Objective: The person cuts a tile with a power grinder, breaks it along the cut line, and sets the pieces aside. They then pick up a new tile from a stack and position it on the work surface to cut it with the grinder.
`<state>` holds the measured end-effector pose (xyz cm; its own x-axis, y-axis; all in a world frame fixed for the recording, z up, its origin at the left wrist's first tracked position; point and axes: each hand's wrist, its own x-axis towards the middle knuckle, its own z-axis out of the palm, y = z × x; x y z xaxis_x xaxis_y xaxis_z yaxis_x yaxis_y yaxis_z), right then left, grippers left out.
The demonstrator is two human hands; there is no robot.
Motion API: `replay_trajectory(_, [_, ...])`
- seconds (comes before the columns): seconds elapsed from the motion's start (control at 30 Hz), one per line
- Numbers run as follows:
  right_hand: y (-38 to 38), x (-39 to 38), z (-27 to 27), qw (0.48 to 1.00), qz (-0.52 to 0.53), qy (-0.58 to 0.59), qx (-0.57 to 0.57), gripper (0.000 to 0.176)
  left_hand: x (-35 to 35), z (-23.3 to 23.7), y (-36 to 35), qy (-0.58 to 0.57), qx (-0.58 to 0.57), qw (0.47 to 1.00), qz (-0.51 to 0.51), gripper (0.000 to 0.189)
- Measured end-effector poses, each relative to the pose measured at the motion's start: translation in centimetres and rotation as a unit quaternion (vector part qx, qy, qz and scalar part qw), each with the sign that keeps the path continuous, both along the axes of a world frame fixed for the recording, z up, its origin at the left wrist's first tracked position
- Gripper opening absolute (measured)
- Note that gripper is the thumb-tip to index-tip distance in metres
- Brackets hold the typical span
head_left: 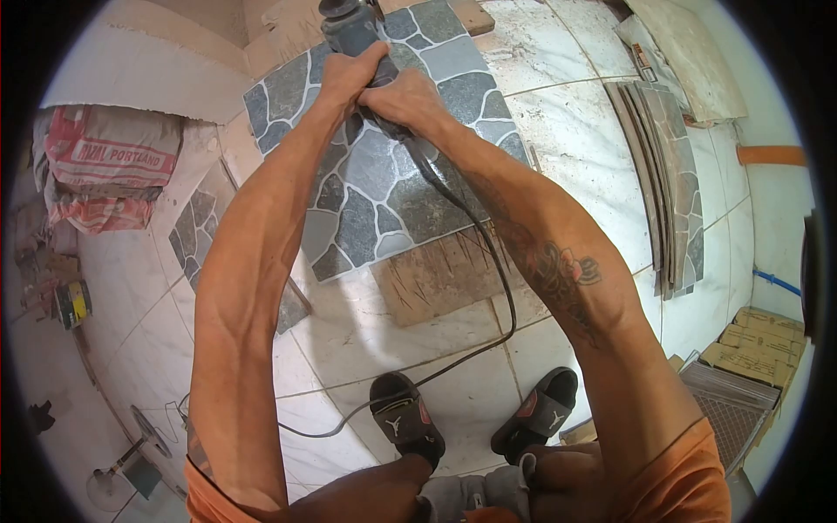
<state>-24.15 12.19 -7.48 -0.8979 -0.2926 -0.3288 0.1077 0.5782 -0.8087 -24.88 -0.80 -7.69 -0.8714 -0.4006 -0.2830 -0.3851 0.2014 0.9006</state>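
Observation:
A dark angle grinder (353,33) with a power cord (478,228) is held out in front of me over a large stone-patterned tile (372,228). My left hand (352,75) is closed round its body near the head. Just behind, my right hand (408,101) grips the rear of the body, where the cord comes out. The grinder's disc is hidden from this view. Under the tile lies a scored wooden board (436,277), its near end sticking out toward my feet.
Cement bags (113,161) are piled at the left. More stone-patterned tiles (671,174) lie stacked at the right, and a cut piece (196,218) lies on the left. Cardboard boxes (757,344) stand at lower right. The cord runs across the floor by my sandals (408,418).

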Motion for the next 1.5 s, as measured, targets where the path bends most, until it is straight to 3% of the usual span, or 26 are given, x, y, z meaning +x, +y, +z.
replay_trajectory(1.1, [0.8,2.0,-0.3,0.999,-0.006,0.035,-0.004,0.063,1.6,-0.6,0.7,0.021,-0.003,1.000,-0.016,0.053])
replay_trajectory(1.3, [1.3,2.3,0.0,0.999,-0.012,0.042,0.002,0.063,1.9,-2.2,-4.3,0.044,0.144,0.988,-0.017,0.049])
replay_trajectory(1.33, [1.4,2.4,0.1,0.999,-0.012,0.034,-0.003,0.063,1.7,-2.6,-5.6,0.063,0.137,0.988,-0.031,0.048])
replay_trajectory(1.43, [1.9,2.5,0.4,0.999,-0.002,0.042,0.006,0.062,2.4,-2.0,-5.4,0.174,-0.111,0.978,-0.042,0.052])
replay_trajectory(1.5, [2.0,2.6,0.6,0.999,0.008,0.040,0.022,0.062,2.7,-1.0,-6.0,0.177,-0.211,0.955,-0.109,0.057])
